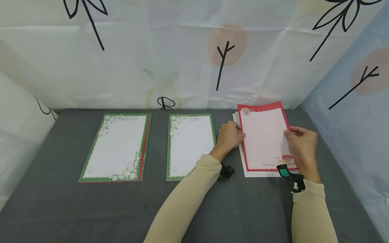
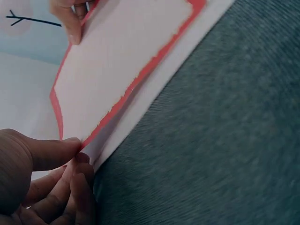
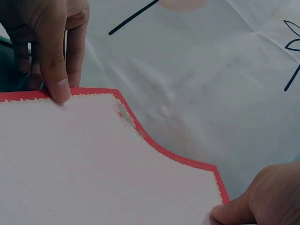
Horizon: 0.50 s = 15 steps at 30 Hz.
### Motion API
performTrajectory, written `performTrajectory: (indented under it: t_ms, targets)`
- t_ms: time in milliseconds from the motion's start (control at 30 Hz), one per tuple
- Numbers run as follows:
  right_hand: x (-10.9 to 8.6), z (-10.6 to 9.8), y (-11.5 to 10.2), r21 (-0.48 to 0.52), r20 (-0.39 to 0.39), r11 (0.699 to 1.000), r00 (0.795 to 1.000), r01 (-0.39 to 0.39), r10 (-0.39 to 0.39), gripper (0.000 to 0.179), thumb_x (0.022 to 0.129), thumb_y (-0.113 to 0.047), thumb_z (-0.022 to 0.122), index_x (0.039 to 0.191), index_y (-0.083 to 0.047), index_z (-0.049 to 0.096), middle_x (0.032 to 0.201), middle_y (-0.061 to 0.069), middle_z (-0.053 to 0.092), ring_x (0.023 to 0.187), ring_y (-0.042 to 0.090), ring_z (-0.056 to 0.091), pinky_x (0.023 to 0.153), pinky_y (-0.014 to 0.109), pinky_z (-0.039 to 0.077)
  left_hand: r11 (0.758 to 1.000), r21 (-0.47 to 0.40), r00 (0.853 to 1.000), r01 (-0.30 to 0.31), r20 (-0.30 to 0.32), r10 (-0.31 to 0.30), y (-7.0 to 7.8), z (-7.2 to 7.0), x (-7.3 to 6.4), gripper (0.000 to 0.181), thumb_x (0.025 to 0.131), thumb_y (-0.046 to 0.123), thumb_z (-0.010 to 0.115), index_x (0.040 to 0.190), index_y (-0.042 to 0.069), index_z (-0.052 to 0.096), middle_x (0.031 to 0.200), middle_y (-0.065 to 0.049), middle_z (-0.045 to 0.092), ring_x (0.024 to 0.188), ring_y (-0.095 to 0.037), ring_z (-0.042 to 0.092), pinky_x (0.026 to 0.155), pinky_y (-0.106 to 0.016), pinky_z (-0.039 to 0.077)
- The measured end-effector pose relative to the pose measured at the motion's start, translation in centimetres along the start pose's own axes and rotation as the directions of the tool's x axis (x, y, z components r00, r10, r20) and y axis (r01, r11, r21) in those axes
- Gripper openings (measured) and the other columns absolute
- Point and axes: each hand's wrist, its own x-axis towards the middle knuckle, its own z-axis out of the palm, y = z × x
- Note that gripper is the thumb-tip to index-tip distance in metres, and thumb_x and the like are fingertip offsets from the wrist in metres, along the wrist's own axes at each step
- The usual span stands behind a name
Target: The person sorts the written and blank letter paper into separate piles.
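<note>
Both hands hold a sheet of red-bordered writing paper (image 1: 262, 138) by its side edges, at the right of the table. My left hand (image 1: 230, 135) pinches the left edge; in the left wrist view its thumb (image 2: 61, 152) lies on the face of the sheet with the fingers curled behind. My right hand (image 1: 302, 143) pinches the right edge, thumb on the front. The sheet bows between them, its top lifted, as its curved upper edge shows in the right wrist view. Beneath it, a white sheet (image 1: 247, 173) shows along the left and bottom.
At the left lies green-bordered paper (image 1: 117, 148) with a red strip along its right side. Another green-bordered sheet (image 1: 189, 145) lies in the middle, partly covered by the left forearm. A dark grey cloth (image 1: 121, 209) covers the table; a printed white curtain (image 1: 182, 50) hangs behind.
</note>
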Motion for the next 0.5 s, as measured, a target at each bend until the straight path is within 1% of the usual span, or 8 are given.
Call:
performTrajectory:
  t_ms: [67, 167, 233, 300, 400, 500]
  targets:
    - [0.2, 0.2, 0.4, -0.041, -0.023, 0.999, 1.0, 0.011, -0.012, 0.05, 0.102, -0.037, 0.058, 0.143, -0.008, 0.06, 0.117, 0.006, 0.061, 0.093, 0.018, 0.055, 0.067, 0.02, 0.048, 0.999, 0.049, 1.0, 0.012, 0.007, -0.012, 0.0, 0.4, 0.0, 0.015, 0.091, 0.018, 0.076, 0.095, 0.004, 0.074, 0.065, 0.003, 0.061, 0.061, -0.012, 0.057, 0.054, -0.025, 0.044]
    - [0.5, 0.6, 0.8, -0.094, -0.046, 0.995, 0.998, 0.025, -0.03, 0.048, 0.103, -0.036, 0.055, 0.141, -0.008, 0.061, 0.122, 0.012, 0.061, 0.094, 0.02, 0.054, 0.066, 0.024, 0.046, 0.993, 0.121, 1.0, 0.015, 0.019, -0.017, 0.1, 0.7, 0.0, 0.014, 0.091, 0.019, 0.075, 0.084, 0.007, 0.071, 0.061, 0.003, 0.057, 0.056, -0.011, 0.054, 0.05, -0.025, 0.043]
    - [0.8, 0.7, 1.1, -0.122, -0.046, 0.992, 0.998, 0.042, -0.048, 0.048, 0.103, -0.035, 0.053, 0.141, -0.007, 0.061, 0.125, 0.016, 0.061, 0.095, 0.021, 0.053, 0.066, 0.025, 0.045, 0.988, 0.151, 1.0, 0.011, 0.025, -0.015, 0.1, 0.9, 0.1, 0.018, 0.091, 0.018, 0.074, 0.077, 0.008, 0.068, 0.059, 0.002, 0.056, 0.053, -0.011, 0.053, 0.047, -0.025, 0.042]
    - [0.9, 0.8, 1.3, -0.141, -0.033, 0.989, 0.998, 0.051, -0.056, 0.049, 0.103, -0.035, 0.051, 0.142, -0.006, 0.06, 0.127, 0.018, 0.06, 0.096, 0.022, 0.053, 0.065, 0.027, 0.045, 0.987, 0.159, 0.999, 0.009, 0.032, -0.014, 0.1, 1.0, 0.1, 0.021, 0.09, 0.018, 0.074, 0.074, 0.009, 0.064, 0.058, 0.001, 0.056, 0.051, -0.011, 0.053, 0.046, -0.025, 0.042]
    - [0.9, 0.9, 1.5, -0.151, -0.017, 0.987, 0.998, 0.059, -0.062, 0.05, 0.103, -0.034, 0.05, 0.143, -0.005, 0.059, 0.128, 0.02, 0.06, 0.1, 0.024, 0.052, 0.067, 0.029, 0.045, 0.986, 0.166, 1.0, 0.013, 0.024, -0.017, 0.0, 1.1, 0.1, 0.021, 0.089, 0.019, 0.076, 0.075, 0.009, 0.064, 0.06, 0.001, 0.056, 0.054, -0.011, 0.052, 0.047, -0.027, 0.042]
    - [0.8, 1.0, 1.5, -0.145, -0.01, 0.988, 0.998, 0.055, -0.057, 0.05, 0.102, -0.033, 0.051, 0.142, -0.004, 0.059, 0.129, 0.02, 0.06, 0.109, 0.026, 0.05, 0.072, 0.034, 0.043, 0.985, 0.172, 1.0, 0.012, 0.014, -0.015, -0.2, 1.1, 0.1, 0.018, 0.087, 0.021, 0.079, 0.081, 0.008, 0.068, 0.065, 0.001, 0.058, 0.058, -0.012, 0.053, 0.051, -0.03, 0.044]
